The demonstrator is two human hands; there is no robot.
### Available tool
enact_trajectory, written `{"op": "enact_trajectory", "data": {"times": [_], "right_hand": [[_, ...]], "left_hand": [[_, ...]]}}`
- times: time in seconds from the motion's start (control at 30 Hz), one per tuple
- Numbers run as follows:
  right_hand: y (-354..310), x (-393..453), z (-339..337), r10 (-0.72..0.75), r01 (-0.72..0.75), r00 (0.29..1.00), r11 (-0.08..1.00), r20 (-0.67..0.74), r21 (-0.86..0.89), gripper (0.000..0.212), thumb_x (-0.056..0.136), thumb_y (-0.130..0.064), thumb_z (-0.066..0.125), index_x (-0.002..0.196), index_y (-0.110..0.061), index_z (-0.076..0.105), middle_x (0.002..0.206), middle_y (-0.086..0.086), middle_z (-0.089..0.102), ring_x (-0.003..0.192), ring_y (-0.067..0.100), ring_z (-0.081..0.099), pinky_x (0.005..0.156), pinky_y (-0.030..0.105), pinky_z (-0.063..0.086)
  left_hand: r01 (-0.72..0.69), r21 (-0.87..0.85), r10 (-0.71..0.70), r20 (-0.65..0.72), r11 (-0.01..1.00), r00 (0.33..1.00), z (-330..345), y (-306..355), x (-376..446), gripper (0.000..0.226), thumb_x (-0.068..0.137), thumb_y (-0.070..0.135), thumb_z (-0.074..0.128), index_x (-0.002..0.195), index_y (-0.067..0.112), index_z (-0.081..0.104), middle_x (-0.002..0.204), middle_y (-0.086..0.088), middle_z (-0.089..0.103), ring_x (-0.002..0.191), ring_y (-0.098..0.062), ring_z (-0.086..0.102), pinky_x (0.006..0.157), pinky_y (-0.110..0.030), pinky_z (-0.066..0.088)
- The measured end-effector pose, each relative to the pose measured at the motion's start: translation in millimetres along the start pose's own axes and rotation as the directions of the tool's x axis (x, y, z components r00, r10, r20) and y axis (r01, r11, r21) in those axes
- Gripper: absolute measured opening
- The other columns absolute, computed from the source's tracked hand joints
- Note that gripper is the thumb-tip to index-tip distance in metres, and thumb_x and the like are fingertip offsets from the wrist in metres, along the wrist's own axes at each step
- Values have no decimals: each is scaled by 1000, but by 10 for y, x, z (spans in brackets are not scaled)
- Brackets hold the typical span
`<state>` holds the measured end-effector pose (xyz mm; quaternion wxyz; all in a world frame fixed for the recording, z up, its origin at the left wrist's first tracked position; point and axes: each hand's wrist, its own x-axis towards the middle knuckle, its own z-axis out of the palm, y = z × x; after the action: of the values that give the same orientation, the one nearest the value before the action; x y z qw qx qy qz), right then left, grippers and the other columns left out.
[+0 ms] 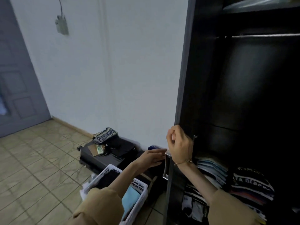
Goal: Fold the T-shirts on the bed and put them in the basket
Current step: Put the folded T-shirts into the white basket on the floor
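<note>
Right hand (pixel 179 143) is seen curled loosely beside the wardrobe door (pixel 181 88) edge, gripping nothing | left hand (pixel 154 157) is held flat-fingered at the door handle (pixel 165 166) | folded T-shirts (pixel 129 198) are stacked in the white basket (pixel 141 184) on the floor (pixel 40 159) below.

White plastic lattice basket (pixel 139 184), glossy dark wardrobe door (pixel 181 95), brushed metal handle (pixel 166 166), matt tiled floor (pixel 32 159).
</note>
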<state>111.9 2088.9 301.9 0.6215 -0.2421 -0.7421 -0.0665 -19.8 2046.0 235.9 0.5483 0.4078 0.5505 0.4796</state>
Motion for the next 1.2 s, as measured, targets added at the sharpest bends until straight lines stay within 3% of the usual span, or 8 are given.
{"op": "enact_trajectory", "data": {"times": [0.1,0.17,0.23,0.37,0.53,0.73,1.0,1.2], "right_hand": [[-171,-87,57,-174,176,984,981,41,-84,24,88,-9,44,66,-11,53,56,-1,48,44,16,45,46,24,35],[-336,-134,136,-180,185,978,982,108,-32,27,89,-10,43,65,-10,54,54,-1,46,44,15,42,46,23,32],[-505,-218,308,-125,112,968,991,216,74,18,84,-12,47,67,-10,52,53,-2,45,42,15,41,45,21,28],[-657,-458,658,18,-98,903,982,429,164,16,78,-7,62,71,-11,48,56,-2,50,44,17,47,44,19,29],[-738,-955,1230,193,-326,624,945,757,28,6,83,-11,55,86,-11,50,78,2,63,72,26,60,55,29,40],[-620,-1532,1951,294,-349,340,922,893,-170,8,87,-14,52,94,-10,53,92,7,66,82,26,61,58,25,34],[-189,-2267,3138,362,-260,-37,896,931,-359,28,91,-26,52,112,-7,52,115,13,61,104,30,59,75,33,45],[260,-3026,3850,429,-226,-319,832,845,-507,41,90,-22,54,125,-2,44,124,18,55,114,33,53,87,36,43]], "left_hand": [[47,74,-45,-37,996,998,-205,-53,-160,28,99,13,42,116,23,63,112,6,69,110,-10,63,95,-28,42],[91,107,-77,-129,990,989,-396,-131,-273,28,99,11,42,115,20,63,105,6,72,100,-9,67,88,-27,44],[166,122,-129,-262,979,956,-630,-244,-456,30,97,10,42,118,15,62,99,7,72,86,-5,68,74,-25,42],[350,44,-293,-457,936,840,-966,-477,-786,24,97,13,41,109,17,61,88,9,70,75,-4,65,74,-27,37],[446,-163,-450,-585,880,675,-1309,-920,-1040,20,98,15,42,108,15,59,82,6,67,64,-5,62,59,-22,34],[450,-342,-561,-581,825,590,-1560,-1485,-761,19,97,18,47,111,13,57,101,0,64,68,-8,57,61,-23,31],[406,-544,-679,-581,734,449,-2143,-2269,86,20,91,3,43,109,7,49,98,-9,52,71,-13,47,58,-24,34],[376,-682,-778,-521,627,353,-2411,-3056,761,37,94,-1,40,131,-4,41,119,-8,49,106,-26,52,75,-29,44]]}}
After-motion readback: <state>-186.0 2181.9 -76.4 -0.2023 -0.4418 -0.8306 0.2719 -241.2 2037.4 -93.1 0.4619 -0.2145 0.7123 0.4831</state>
